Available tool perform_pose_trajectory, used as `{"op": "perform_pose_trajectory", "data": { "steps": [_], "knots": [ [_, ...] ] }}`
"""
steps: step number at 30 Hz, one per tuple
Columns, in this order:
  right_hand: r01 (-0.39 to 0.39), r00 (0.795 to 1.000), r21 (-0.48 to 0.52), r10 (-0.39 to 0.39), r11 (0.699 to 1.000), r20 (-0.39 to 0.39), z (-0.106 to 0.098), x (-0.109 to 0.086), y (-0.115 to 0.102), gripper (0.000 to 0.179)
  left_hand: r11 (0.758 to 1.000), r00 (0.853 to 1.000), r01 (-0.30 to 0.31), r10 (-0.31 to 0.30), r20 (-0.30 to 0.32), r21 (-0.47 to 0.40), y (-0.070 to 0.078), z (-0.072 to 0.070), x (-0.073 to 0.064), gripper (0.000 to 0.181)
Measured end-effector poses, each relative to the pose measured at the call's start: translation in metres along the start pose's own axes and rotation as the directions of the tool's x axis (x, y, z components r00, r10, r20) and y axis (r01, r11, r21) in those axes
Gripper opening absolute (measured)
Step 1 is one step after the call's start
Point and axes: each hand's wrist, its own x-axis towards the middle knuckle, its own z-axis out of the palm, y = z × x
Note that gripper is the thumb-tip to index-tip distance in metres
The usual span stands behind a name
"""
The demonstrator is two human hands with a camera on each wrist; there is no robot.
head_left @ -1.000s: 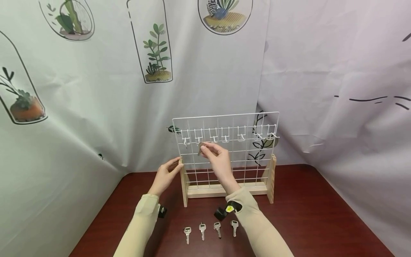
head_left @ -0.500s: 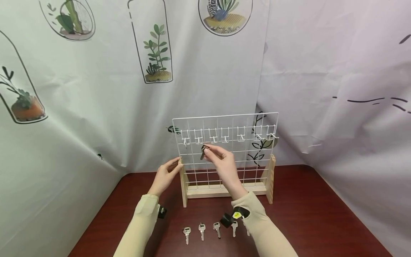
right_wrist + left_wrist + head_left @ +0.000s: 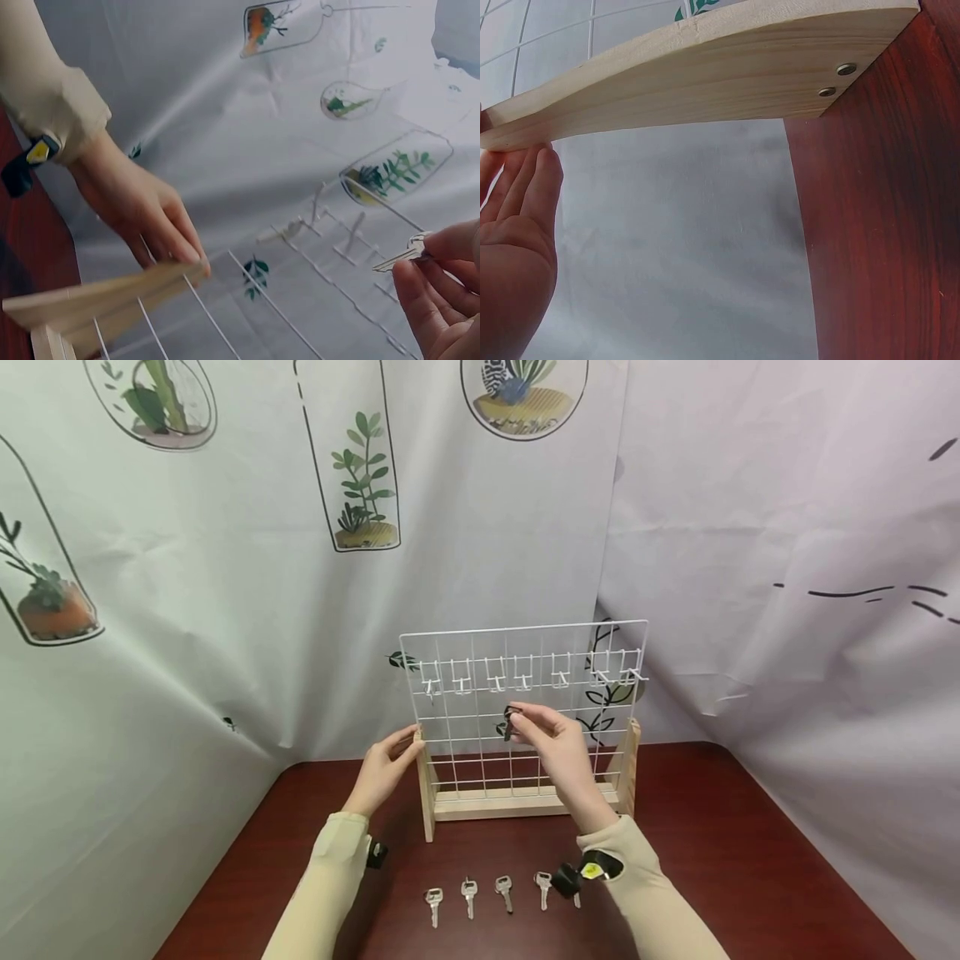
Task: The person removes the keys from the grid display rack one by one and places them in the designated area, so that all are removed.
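Note:
My right hand [image 3: 558, 747] pinches a small silver key [image 3: 401, 260] between thumb and fingertips, in front of the white wire grid rack [image 3: 480, 760]. In the head view this key looks dark, with a ring at its top. My left hand [image 3: 381, 774] holds the top of the rack's left wooden post [image 3: 705, 82], thumb on one side and fingers on the other. White hooks [image 3: 523, 683] hang in a row along the upper grid. Something small hangs at the leftmost hook [image 3: 431, 687], too small to make out surely.
On the dark red table [image 3: 697, 827], several loose keys [image 3: 469, 897] lie in a row in front of the rack. One key [image 3: 577, 900] is partly hidden by the right wrist's camera [image 3: 566, 880]. A printed cloth [image 3: 480, 552] hangs behind.
My right hand has moved right and slightly down, away from the left hooks, with the key still pinched. A further key on the table has come partly into sight. My left hand stays on the post.

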Motion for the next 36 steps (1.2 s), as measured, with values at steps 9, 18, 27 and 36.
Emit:
{"op": "perform_pose_trajectory", "data": {
  "steps": [9,18,27,36],
  "knots": [
    [-0.012,0.999,-0.121,0.008,0.993,-0.039,-0.037,-0.003,-0.004,0.028,1.000,1.000,-0.011,0.011,-0.009,0.016,0.000,-0.002,0.002,0.053],
    [-0.052,0.996,-0.246,0.033,0.968,-0.079,-0.076,-0.014,-0.007,0.036,1.000,1.000,-0.009,0.010,-0.022,0.013,0.000,0.000,0.003,0.048],
    [-0.106,0.993,-0.391,0.080,0.914,-0.083,-0.110,-0.031,0.004,0.037,1.000,1.000,-0.008,0.008,0.000,0.028,0.033,-0.003,-0.007,0.044],
    [-0.165,0.985,-0.460,0.168,0.873,-0.034,-0.133,-0.049,0.023,0.034,1.000,1.000,0.000,0.001,-0.024,0.016,-0.001,0.001,0.001,0.048]
  ]
}}
